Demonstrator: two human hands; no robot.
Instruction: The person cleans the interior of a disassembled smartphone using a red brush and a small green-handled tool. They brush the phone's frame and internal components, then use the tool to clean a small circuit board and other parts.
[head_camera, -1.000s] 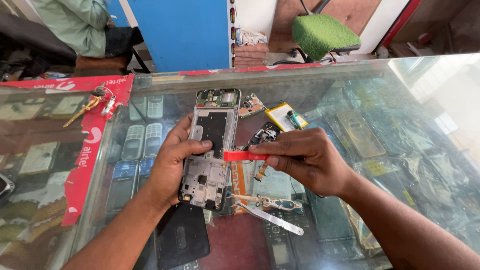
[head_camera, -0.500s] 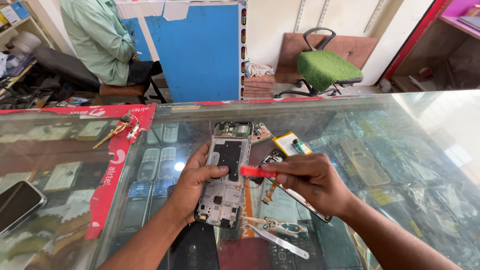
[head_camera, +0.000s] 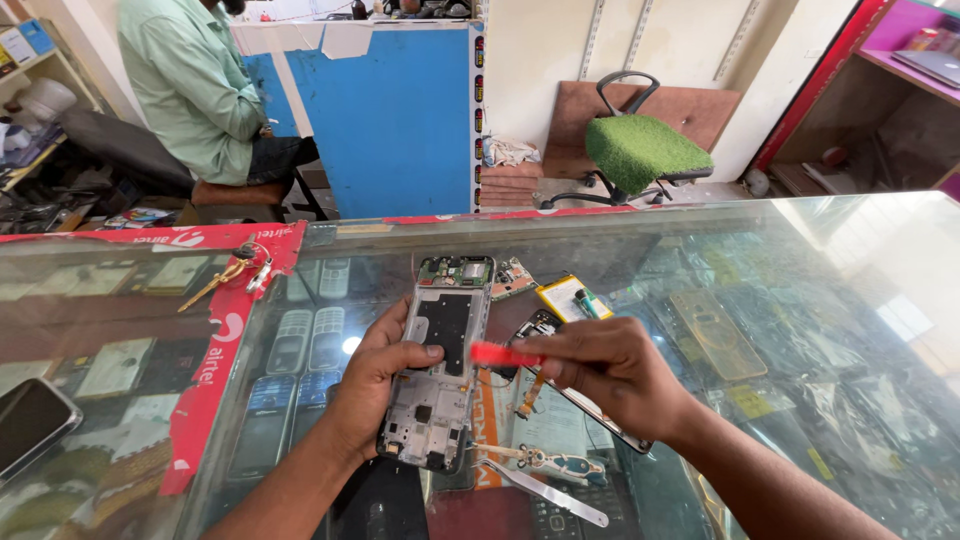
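Keys (head_camera: 232, 272) lie at the far left of the glass bench (head_camera: 820, 330), well apart from the work, and a dark phone (head_camera: 30, 425) sits near that edge. Next comes the left hand (head_camera: 375, 385), its grip clenched around the opened phone frame (head_camera: 440, 375), thumb laid across the middle and the frame tilted up off the glass; the bare circuit board at its top end is exposed, so a squeeze or twist there could, I judge, flex or crack it. Just to the right, the right hand (head_camera: 605, 365) pinches a thin red pry tool (head_camera: 503, 354) whose tip meets the frame's right edge; a slip could gouge a part or jab the left thumb. Below it, metal tweezers (head_camera: 545, 492) and a small loose part lie on the glass, easy to knock aside with the wrist. Further right, a yellow battery (head_camera: 572, 297) rests beside the frame's top. A seated person in a green shirt (head_camera: 190, 90) is beyond the bench.
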